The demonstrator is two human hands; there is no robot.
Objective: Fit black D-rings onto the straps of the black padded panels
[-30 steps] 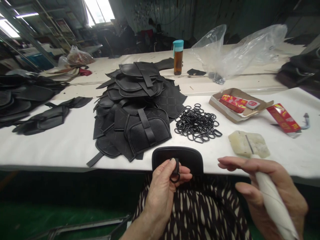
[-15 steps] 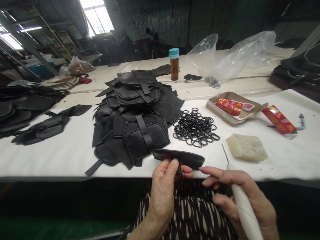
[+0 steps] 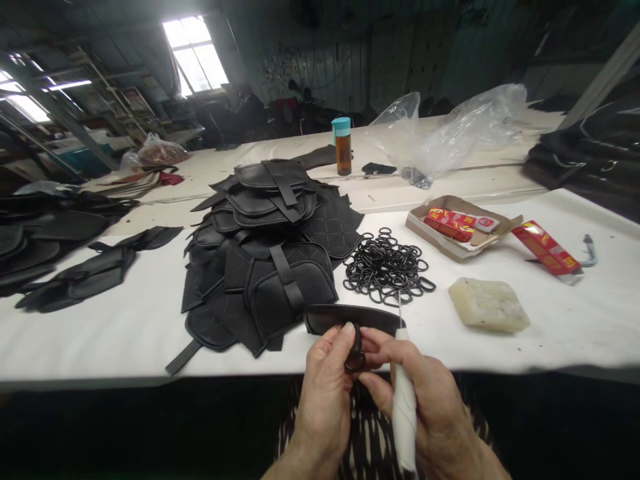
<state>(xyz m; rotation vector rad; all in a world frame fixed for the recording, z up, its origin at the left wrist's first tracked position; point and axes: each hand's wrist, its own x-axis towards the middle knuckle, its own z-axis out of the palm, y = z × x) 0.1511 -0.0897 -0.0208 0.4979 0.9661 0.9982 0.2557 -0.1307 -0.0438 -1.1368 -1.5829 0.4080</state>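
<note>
My left hand (image 3: 327,380) pinches a black leather piece (image 3: 320,320) at the table's front edge. A short strap on it carries a black D-ring (image 3: 355,362), which hangs between my two hands. In my right hand (image 3: 425,393) sits an awl (image 3: 404,407) with a white wrapped handle, its thin metal shaft pointing up and away. The fingertips of that hand are near the strap and ring; whether they grip it is hard to see. Just beyond the leather piece lies a heap of black D-rings (image 3: 383,267).
Black leather pieces (image 3: 280,273) are stacked left of the rings, with more at far left. To the right are a yellowish block (image 3: 489,305), an open cardboard box (image 3: 440,250) and a red box (image 3: 547,248). A bottle (image 3: 343,150) and clear plastic bag (image 3: 460,133) stand farther back.
My right hand has moved left with the awl, up to the strap and my left hand. The D-ring now shows clearly below the strap. The view has tilted slightly up.
</note>
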